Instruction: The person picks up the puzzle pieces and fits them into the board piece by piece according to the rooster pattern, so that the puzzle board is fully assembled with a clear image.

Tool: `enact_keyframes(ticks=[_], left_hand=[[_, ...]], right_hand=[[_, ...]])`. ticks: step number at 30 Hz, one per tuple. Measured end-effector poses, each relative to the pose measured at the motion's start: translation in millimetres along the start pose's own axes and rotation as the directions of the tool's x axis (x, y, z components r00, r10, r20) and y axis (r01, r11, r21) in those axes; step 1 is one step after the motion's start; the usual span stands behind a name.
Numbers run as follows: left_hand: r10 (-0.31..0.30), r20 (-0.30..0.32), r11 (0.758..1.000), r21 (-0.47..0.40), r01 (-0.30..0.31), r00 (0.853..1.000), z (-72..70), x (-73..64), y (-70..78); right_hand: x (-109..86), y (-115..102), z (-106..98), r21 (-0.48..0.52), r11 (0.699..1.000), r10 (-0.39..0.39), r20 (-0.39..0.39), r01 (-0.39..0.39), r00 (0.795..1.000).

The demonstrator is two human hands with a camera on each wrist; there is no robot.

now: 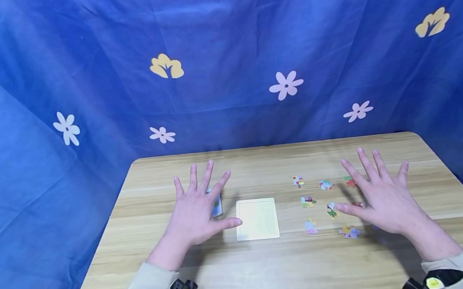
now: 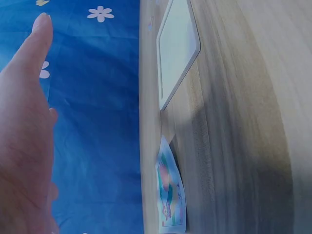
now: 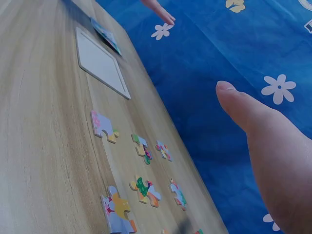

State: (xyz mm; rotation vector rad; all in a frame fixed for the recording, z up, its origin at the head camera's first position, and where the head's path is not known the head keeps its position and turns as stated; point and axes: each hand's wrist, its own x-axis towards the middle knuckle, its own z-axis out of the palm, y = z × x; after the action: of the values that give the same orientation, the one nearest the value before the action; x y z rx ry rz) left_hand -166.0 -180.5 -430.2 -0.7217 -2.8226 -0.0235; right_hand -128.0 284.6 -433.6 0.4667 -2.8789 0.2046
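My left hand is spread wide above the table, its thumb tip overlapping the edge of a pale square puzzle tray in the head view. Partly hidden behind that hand lies a printed picture card, slightly curled in the left wrist view. My right hand, also with fingers fanned out, hovers over the right side of a group of loose jigsaw puzzle pieces, covering some of them. Neither hand holds anything. In the right wrist view, a purple and yellow puzzle piece lies nearest the front.
The wooden table has rounded far corners. A blue curtain printed with flowers hangs behind it and along both sides. Dark wrist straps sit at both sleeve cuffs.
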Motion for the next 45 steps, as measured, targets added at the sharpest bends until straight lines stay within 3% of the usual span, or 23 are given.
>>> enact_keyframes(ticks=[17,29,45], left_hand=[[0.000,-0.010,0.998,-0.061,0.000,1.000,-0.1,0.5,0.2],[0.039,-0.025,0.998,-0.056,-0.040,0.999,15.8,-6.1,3.2],[0.087,-0.001,0.986,-0.142,-0.087,0.996,37.0,-13.7,4.0]], right_hand=[[9.8,-5,5,0.020,1.000,-0.014,-0.041,0.015,0.999],[16.6,-13,13,0.102,0.992,-0.069,-0.082,0.077,0.994],[22.8,-15,34,0.199,0.970,-0.119,-0.106,0.139,0.987]])
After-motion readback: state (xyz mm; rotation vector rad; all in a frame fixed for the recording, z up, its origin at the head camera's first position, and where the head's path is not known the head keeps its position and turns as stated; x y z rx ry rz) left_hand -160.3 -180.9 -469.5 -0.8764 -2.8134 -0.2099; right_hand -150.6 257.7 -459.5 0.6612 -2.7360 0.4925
